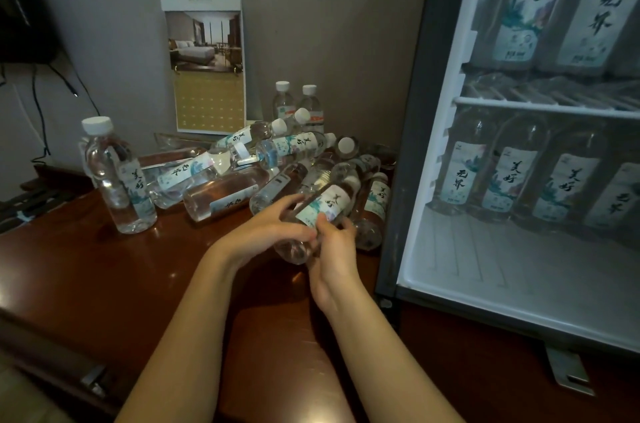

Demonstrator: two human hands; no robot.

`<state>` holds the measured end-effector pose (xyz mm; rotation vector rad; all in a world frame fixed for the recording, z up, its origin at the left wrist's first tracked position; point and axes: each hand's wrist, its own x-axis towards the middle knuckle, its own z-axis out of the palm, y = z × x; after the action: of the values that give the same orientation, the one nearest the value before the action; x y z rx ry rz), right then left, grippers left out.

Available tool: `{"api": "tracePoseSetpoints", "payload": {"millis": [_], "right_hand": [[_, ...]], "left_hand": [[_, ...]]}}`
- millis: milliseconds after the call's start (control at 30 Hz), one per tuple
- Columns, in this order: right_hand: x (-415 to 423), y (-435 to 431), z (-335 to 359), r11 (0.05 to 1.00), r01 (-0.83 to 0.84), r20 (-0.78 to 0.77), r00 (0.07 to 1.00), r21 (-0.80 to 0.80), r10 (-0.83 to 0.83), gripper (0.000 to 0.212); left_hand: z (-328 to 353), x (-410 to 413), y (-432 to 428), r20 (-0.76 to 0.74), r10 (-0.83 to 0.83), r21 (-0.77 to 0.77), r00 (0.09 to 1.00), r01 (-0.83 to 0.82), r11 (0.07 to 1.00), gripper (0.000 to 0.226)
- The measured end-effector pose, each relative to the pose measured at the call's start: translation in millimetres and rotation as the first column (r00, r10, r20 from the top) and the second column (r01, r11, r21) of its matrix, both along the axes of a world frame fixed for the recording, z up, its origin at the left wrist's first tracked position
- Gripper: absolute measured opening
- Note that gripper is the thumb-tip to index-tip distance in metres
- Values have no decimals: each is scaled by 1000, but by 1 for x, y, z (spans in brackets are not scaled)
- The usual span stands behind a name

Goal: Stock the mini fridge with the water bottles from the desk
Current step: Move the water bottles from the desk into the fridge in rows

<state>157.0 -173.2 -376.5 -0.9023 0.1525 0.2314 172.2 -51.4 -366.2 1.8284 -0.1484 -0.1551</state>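
Brown wooden table (104, 266): one upright bottle (117, 180) at left; calendar (204, 59) against wall; heap of lying bottles (263, 159). Left hand (273, 232) and right hand (334, 249) both grip one tilted bottle (322, 211) beside the pile. Open fridge (519, 249) at right, both shelves holding standing bottles.

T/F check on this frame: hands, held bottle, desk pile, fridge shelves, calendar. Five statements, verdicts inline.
1. Both the left hand and right hand grip one tilted bottle. True.
2. The mini fridge is shut. False: it stands open, its inside showing.
3. Its lower shelf is bare. False: a row of bottles stands at the back.
4. One upright bottle stands left of the lying pile. True.
5. The calendar lies flat on the desk. False: it stands against the wall.
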Motion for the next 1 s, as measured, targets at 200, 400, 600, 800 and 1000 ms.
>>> {"api": "tracePoseSetpoints", "payload": {"millis": [200, 400, 600, 800, 1000], "right_hand": [[6, -16, 12, 997, -54, 277, 959, -46, 65, 60], [8, -16, 10, 982, -2, 430, 899, -188, 85, 56], [0, -20, 14, 933, 96, 510, 854, -347, 102, 55], [-23, -23, 27, 924, -22, 576, 776, -382, 257, 59], [-58, -44, 43, 911, 1, 646, 705, -412, 292, 64]], "left_hand": [[-1, -1, -8, 112, -19, -247, 994, 47, 968, 55], [-5, 4, 4, 160, -25, -403, 987, 89, 911, 57], [-9, -10, -4, 208, 62, -331, 976, 11, 943, 52], [9, -60, 5, 329, 169, -289, 929, -72, 955, 50], [19, -101, -15, 406, 232, -306, 884, -108, 946, 54]]}}
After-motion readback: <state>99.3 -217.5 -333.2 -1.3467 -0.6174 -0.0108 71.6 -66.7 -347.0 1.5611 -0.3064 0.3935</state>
